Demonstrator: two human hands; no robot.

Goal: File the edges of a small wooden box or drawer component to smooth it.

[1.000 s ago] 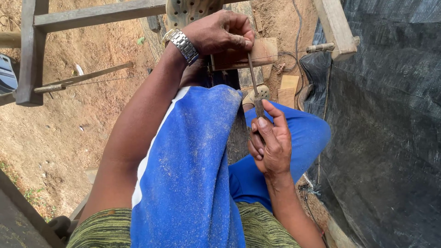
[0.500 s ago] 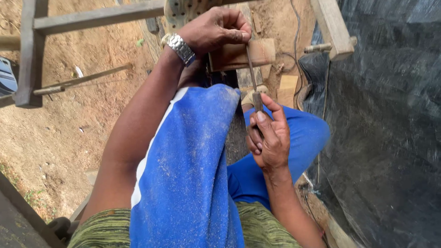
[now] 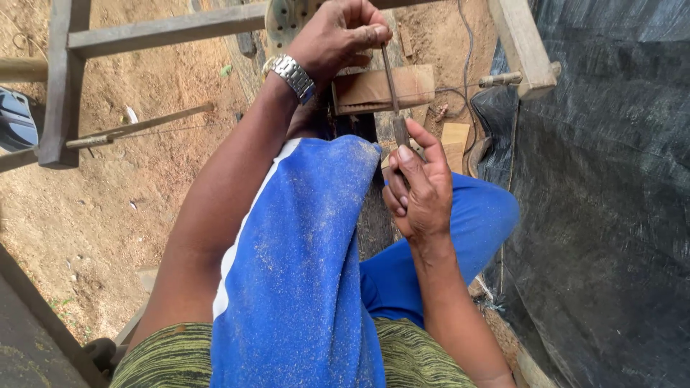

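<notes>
Looking straight down at a seated lap in dusty blue shorts (image 3: 302,273), filling the lower middle of the frame. Left hand (image 3: 341,32) up at the top centre, fingers curled shut around the upper end of a thin metal rod (image 3: 390,82), silver wristwatch (image 3: 291,74) just below it on the wrist. Right hand (image 3: 417,190) a bit right of centre, fingers closed around the lower end of that same rod, thumb and forefinger pinching it right where it thickens. So: rod running nearly vertical between the two hands, tilted slightly, gripped at both ends, sitting top centre of the frame. Right behind the rod, a small rectangular wooden block (image 3: 381,88), rod crossing in front of it; can't tell if actually touching. Pale round perforated disc (image 3: 284,18) poking out at the top edge, partly hidden by the left hand. Grey wooden frame (image 3: 68,79) across the upper left, sandy dirt ground (image 3: 144,187) underneath. Black plastic sheeting (image 3: 611,215) all down the right side. Another wooden post (image 3: 521,43) in the upper right. Green striped shirt hem (image 3: 165,359) along the bottom edge.
</notes>
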